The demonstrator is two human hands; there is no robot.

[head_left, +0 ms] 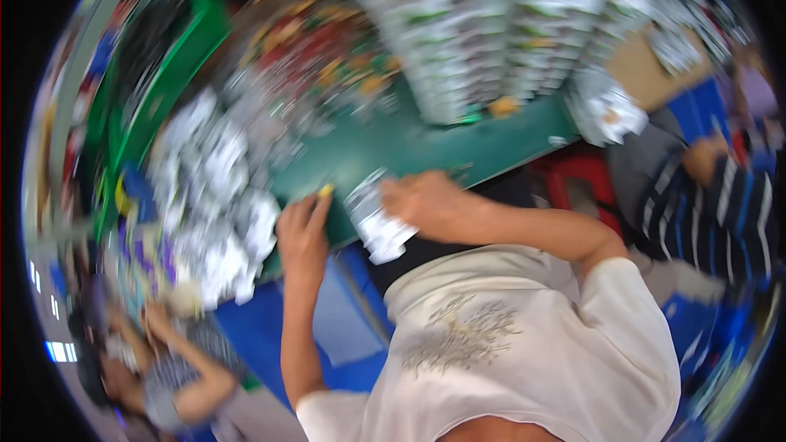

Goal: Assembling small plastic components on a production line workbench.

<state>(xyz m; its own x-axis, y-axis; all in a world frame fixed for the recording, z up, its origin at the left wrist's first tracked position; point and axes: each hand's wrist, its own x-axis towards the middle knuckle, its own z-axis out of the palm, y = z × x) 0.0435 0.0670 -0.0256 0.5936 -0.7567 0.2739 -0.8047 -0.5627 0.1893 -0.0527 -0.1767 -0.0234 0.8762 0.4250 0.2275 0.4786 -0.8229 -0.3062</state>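
Observation:
My right hand (434, 206) grips a small white and grey packet (378, 221) at its side, just over the near edge of the green table (348, 151). To the left of it, my left hand (303, 233) reaches over the table edge with its fingers bent. A small yellow piece (326, 191) shows at its fingertips; blur hides its exact kind. Close beside my left hand lies a heap of white and silver packets (221, 196).
Tall rows of stacked white packets (458, 41) stand at the far side. A blurred pile of red, yellow and green small pieces (319, 57) lies far left, near a green rack (164, 90). A person in a striped top (712, 213) sits at right, another person (180, 360) at lower left.

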